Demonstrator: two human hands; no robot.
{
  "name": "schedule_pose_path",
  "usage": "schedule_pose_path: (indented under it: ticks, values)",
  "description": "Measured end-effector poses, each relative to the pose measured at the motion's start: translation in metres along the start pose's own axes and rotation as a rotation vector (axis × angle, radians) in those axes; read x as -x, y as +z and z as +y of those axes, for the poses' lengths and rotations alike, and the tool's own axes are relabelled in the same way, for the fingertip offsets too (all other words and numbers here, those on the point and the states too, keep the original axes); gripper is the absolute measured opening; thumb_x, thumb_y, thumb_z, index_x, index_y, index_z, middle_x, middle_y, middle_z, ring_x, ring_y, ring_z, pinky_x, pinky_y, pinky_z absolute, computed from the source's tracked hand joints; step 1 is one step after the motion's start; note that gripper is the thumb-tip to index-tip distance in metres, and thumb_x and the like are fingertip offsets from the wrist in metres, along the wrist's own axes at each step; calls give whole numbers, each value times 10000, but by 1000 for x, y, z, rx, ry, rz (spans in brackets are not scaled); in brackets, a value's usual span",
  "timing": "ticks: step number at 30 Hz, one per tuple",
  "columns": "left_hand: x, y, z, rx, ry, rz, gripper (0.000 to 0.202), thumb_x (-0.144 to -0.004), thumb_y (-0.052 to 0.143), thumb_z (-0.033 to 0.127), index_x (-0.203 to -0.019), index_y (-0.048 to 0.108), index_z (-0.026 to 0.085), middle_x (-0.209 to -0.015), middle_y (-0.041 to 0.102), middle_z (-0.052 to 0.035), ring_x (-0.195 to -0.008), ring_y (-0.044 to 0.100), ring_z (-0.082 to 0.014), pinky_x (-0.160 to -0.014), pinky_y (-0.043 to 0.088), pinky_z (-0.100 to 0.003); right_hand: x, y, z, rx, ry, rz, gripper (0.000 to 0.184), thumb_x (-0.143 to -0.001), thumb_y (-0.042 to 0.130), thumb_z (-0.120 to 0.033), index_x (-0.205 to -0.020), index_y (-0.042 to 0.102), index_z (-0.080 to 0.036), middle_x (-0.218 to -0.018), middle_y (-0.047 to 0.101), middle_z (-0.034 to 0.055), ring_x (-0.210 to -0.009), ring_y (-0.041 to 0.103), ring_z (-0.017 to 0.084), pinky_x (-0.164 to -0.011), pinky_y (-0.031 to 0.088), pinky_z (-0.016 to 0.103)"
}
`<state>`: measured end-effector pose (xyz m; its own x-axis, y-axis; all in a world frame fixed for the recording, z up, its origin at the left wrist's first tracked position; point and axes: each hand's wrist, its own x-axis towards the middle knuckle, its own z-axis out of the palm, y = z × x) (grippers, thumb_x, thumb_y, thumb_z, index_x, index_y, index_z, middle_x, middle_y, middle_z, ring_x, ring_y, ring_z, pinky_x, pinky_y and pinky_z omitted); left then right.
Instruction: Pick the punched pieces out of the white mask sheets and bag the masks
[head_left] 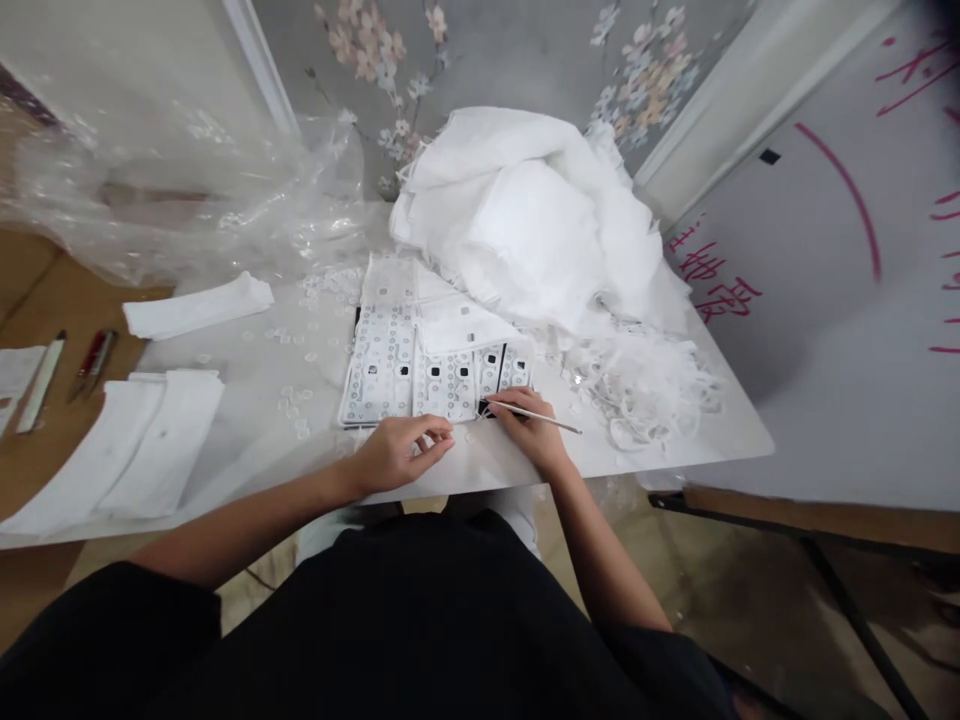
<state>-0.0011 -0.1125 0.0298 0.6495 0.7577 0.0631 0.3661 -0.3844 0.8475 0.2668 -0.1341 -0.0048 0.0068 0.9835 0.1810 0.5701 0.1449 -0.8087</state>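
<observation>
A flat white perforated sheet [397, 365] with small black squares lies on the white table [247, 440], at its near edge. My right hand [529, 430] is closed on a thin metal pick [551, 420], whose tip touches the sheet's lower right corner. My left hand [401, 450] rests on the table just below the sheet, fingers curled in a pinch; what they hold is too small to make out. Small clear round pieces [296, 405] lie scattered left of the sheet.
A heap of white cloth [525, 215] sits behind the sheet, with tangled white strips [645, 385] to its right. Folded white pieces [142, 440] and a crumpled clear plastic bag [172, 190] lie to the left. Pens [90, 362] rest on a brown surface at far left.
</observation>
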Motion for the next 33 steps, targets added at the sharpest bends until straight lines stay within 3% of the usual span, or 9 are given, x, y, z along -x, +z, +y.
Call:
schedule_pose_path:
  ticks: [4, 6, 8, 11, 16, 21, 33]
  values:
    - [-14, 3, 0, -164, 99, -14, 268, -1024, 511, 354, -1091, 704, 179, -1079, 760, -78, -919, 721, -178, -830, 588, -295, 0, 1, 4, 34, -24, -5, 192, -970, 638, -374, -1014, 788, -263, -1021, 775, 51, -998, 710, 231, -899, 578, 401]
    - [-22, 6, -4, -275, 206, -42, 303, -1036, 511, 345, -1188, 694, 157, -1195, 737, -110, -1119, 688, -217, -977, 556, -346, -1, 1, 4, 54, -35, -3, 185, -968, 639, -361, -1013, 785, -258, -1012, 775, 55, -990, 712, 235, -896, 575, 403]
    - [-29, 10, -10, -404, 301, -93, 381, -1042, 522, 374, -1305, 654, 132, -1364, 664, -142, -1343, 568, -260, -1137, 460, -414, -1, 1, 4, 69, -41, 0, 177, -967, 638, -351, -1011, 781, -256, -1003, 775, 52, -983, 712, 235, -894, 570, 404]
    - [-34, 18, -21, -597, 313, -124, 528, -1034, 540, 456, -1434, 569, 111, -1518, 538, -164, -1459, 446, -299, -1208, 365, -466, -3, 2, 2, 103, -57, -6, 169, -970, 640, -342, -1013, 778, -255, -992, 774, 45, -980, 707, 234, -890, 557, 396]
    - [-34, 22, -22, -768, 242, -45, 568, -1042, 505, 506, -1419, 578, 88, -1375, 639, -179, -1322, 556, -313, -1147, 377, -469, -5, 8, -4, 357, -197, -24, 151, -986, 617, -288, -1041, 749, -240, -994, 781, 52, -1062, 673, 255, -920, 506, 410]
    - [-40, 21, -15, -867, 223, -60, 562, -1034, 518, 512, -1460, 564, 148, -1186, 683, -140, -1120, 602, -296, -1052, 393, -476, -2, 14, -6, 589, -355, -66, 156, -992, 580, -213, -1098, 695, -214, -1058, 778, 72, -1157, 640, 283, -937, 469, 439]
    - [-42, 29, -22, -955, 299, -40, 560, -1059, 434, 509, -1426, 584, 112, -1156, 656, -158, -1060, 571, -313, -1040, 366, -516, 7, 16, 2, 541, -379, -43, 235, -972, 562, -161, -1175, 667, -215, -1212, 751, 73, -1158, 658, 269, -955, 502, 416]
